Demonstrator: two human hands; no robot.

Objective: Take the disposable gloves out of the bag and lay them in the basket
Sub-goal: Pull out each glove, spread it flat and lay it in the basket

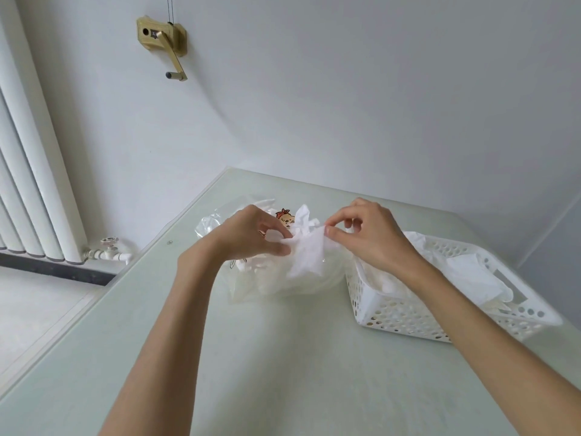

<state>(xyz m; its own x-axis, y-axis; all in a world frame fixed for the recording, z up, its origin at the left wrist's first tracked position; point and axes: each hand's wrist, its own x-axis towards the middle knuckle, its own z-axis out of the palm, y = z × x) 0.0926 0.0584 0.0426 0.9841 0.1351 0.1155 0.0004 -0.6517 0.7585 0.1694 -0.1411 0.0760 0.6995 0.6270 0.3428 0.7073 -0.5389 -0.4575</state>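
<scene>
Two bare forearms reached forward from the near edge over the pale green tabletop point(283, 357). The left hand point(251, 234) was positioned at the mouth of the bag point(217, 221), with its fingers curled and its grip closed on the white film at the bag opening. The right hand point(367, 234) was positioned just beside it; its thumb and forefinger were pinched together on the upper edge of a translucent white glove point(306, 256). That glove hung between the two hands, partly out of the bag, with its lower end lying on the bag's contents.

The bag was clear plastic with a small cartoon print point(284, 218) on its face. It lay on the tabletop beneath and behind the hands. More crumpled gloves were visible inside it; their number could not be determined.

The basket point(408, 313) was a white perforated plastic unit. It stood on the tabletop to the right of the bag, with its near corner just beside the bag. Several laid gloves point(471, 278) rested inside it, partly hidden by the right forearm.

Beyond the tabletop, a plain white wall point(345, 89) rose. A brass-coloured crank point(163, 42) was mounted high on it. To the far left stood a white radiator point(28, 184) with a valve point(108, 247) at its base, above the floor.
</scene>
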